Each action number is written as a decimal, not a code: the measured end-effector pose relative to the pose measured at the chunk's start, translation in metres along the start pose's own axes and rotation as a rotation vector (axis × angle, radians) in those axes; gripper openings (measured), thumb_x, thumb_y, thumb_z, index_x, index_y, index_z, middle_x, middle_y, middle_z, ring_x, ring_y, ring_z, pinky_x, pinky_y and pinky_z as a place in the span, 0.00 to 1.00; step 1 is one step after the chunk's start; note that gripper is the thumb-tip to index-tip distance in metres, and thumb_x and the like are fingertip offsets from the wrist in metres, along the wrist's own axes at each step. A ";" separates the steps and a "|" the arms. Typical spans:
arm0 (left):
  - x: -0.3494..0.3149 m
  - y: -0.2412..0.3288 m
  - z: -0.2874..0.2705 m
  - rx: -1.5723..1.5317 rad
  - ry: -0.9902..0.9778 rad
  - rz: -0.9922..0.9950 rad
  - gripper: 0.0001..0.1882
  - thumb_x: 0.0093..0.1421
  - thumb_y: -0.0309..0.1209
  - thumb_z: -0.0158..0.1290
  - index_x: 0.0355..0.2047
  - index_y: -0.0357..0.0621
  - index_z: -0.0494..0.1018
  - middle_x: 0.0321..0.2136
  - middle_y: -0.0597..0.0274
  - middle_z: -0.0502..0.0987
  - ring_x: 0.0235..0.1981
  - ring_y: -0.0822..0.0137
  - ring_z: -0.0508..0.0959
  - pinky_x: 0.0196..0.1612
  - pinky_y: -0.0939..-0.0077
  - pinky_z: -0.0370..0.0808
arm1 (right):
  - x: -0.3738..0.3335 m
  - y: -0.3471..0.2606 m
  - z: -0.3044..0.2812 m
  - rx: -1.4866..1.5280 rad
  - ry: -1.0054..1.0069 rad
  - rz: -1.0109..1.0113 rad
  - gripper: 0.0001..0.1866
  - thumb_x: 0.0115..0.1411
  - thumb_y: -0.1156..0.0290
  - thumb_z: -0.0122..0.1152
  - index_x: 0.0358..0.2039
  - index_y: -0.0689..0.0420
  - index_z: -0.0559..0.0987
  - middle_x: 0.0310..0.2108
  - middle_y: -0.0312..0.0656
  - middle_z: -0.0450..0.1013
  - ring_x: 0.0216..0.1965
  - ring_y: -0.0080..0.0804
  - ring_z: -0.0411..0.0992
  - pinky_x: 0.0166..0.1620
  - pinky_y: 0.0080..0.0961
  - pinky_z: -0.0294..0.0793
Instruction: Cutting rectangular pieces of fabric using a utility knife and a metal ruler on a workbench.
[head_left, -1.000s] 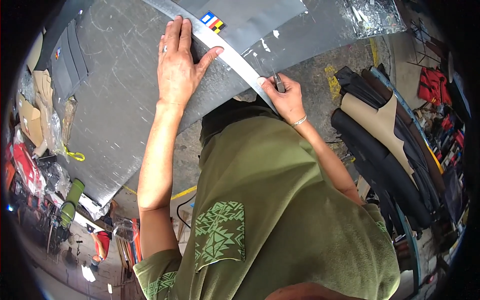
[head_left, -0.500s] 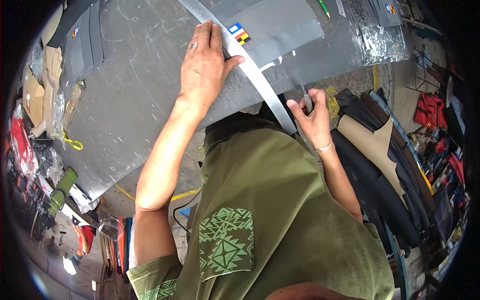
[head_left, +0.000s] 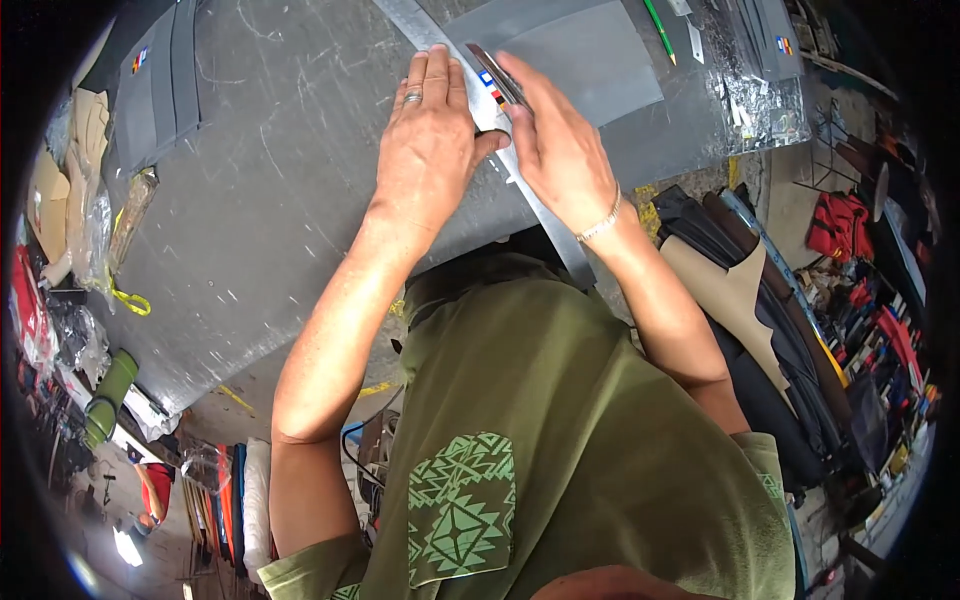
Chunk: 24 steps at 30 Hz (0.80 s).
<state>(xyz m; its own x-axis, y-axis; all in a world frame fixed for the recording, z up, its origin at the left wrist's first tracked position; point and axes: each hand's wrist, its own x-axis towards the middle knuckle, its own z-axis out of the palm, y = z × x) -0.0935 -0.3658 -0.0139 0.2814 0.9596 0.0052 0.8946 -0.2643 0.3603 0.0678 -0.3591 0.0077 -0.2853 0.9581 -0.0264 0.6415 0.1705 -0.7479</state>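
Note:
My left hand point(head_left: 430, 140) lies flat on the grey work surface, fingers stretched out along a long metal ruler point(head_left: 555, 235) and thumb on its edge. It presses rather than grips. The ruler runs diagonally from the top of the view down past the table's front edge. My right hand point(head_left: 565, 140) grips a slim metal craft knife point(head_left: 500, 77) just right of the ruler, over a grey sheet point(head_left: 590, 60) with a small coloured flag patch point(head_left: 489, 83). The knife partly covers the patch. Whether its blade touches the sheet I cannot tell.
A green pencil point(head_left: 661, 30) lies at the far right of the table point(head_left: 260, 200). Grey folded pieces point(head_left: 160, 85) and clear plastic packs point(head_left: 758, 95) sit at its sides. Rolls of dark and beige material point(head_left: 725, 290) stand to my right, with a red bag point(head_left: 838, 225) beyond.
My right hand has moved up and left with the knife, from near the table's front edge to beside the ruler and left hand. The grey sheet appears slightly shifted in view.

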 end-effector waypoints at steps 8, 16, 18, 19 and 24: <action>0.000 -0.002 -0.004 -0.019 -0.049 -0.020 0.44 0.49 0.38 0.68 0.60 0.22 0.63 0.63 0.36 0.63 0.66 0.45 0.63 0.66 0.62 0.66 | 0.018 0.003 0.014 -0.016 -0.089 0.097 0.23 0.66 0.77 0.49 0.62 0.53 0.67 0.54 0.52 0.72 0.44 0.53 0.76 0.46 0.41 0.77; 0.000 0.000 -0.004 -0.058 -0.053 -0.038 0.43 0.50 0.35 0.67 0.61 0.23 0.62 0.64 0.35 0.61 0.67 0.44 0.62 0.66 0.61 0.66 | 0.020 0.002 0.015 -0.072 -0.075 0.075 0.24 0.65 0.76 0.49 0.62 0.50 0.67 0.47 0.51 0.73 0.42 0.54 0.75 0.44 0.44 0.78; 0.000 -0.001 -0.003 -0.060 -0.049 -0.039 0.44 0.50 0.35 0.67 0.61 0.23 0.61 0.64 0.36 0.60 0.67 0.45 0.61 0.66 0.61 0.66 | 0.021 0.001 0.014 -0.074 -0.106 0.112 0.23 0.66 0.77 0.49 0.62 0.52 0.68 0.54 0.51 0.72 0.49 0.54 0.75 0.50 0.42 0.77; 0.000 -0.001 -0.003 -0.062 -0.050 -0.039 0.44 0.50 0.35 0.67 0.61 0.23 0.61 0.64 0.36 0.60 0.67 0.45 0.61 0.66 0.61 0.66 | 0.021 0.001 0.015 -0.081 -0.106 0.106 0.23 0.66 0.77 0.49 0.62 0.52 0.67 0.54 0.51 0.72 0.49 0.54 0.74 0.50 0.42 0.77; 0.000 0.000 -0.001 -0.056 -0.053 -0.043 0.44 0.50 0.35 0.67 0.62 0.23 0.61 0.65 0.36 0.59 0.67 0.45 0.61 0.66 0.61 0.66 | 0.021 0.001 0.014 -0.074 -0.109 0.115 0.24 0.65 0.77 0.50 0.62 0.50 0.67 0.53 0.52 0.72 0.49 0.55 0.74 0.50 0.43 0.77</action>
<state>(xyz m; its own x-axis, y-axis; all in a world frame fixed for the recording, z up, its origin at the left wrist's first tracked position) -0.0942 -0.3658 -0.0128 0.2630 0.9629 -0.0605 0.8858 -0.2161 0.4107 0.0523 -0.3417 -0.0031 -0.2801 0.9423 -0.1835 0.7238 0.0817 -0.6851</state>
